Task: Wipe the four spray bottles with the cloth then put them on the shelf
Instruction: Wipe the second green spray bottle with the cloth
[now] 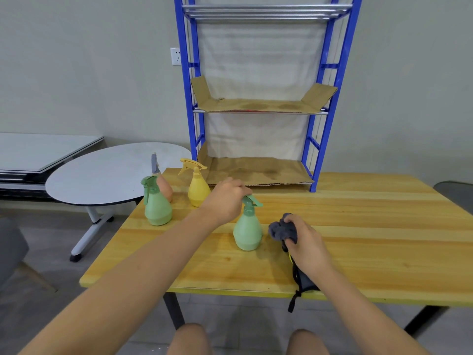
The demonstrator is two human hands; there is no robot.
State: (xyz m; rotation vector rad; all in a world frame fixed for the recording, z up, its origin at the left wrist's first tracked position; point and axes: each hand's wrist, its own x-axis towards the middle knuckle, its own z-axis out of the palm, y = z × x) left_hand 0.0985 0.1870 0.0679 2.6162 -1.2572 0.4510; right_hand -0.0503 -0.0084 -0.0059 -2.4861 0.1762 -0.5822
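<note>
Left hand: the left hand (226, 198) is seen just above the frame's centre, fingers curled down over the spray head of the near green bottle (247, 228); the top of the bottle is gripped from above and behind.
Near green bottle: it is stood upright on the wooden table (358, 226) at the centre of the frame, its base on the tabletop, its nozzle pointed to the right.
Right hand: the right hand (305, 240) is placed just right of centre, fingers closed around the bunched grey cloth (281, 230).
Cloth: a wad of it is held beyond the fingertips, just beside the green bottle's body; whether the two touch cannot be told. A dark tail with a black cord is trailed back under the wrist and over the table's near edge.
Other bottles: a second green bottle (156, 203), a peach bottle (163, 187) with a grey head close behind it, and a yellow bottle (197, 187) are stood upright left of centre, near the table's far left corner.
Shelf: the blue shelf (330, 98) is stood at the far edge of the table, upper centre of the frame; its two lower levels are lined with cardboard (256, 105).
Surroundings: a round white table (102, 175) is seen at the left.
</note>
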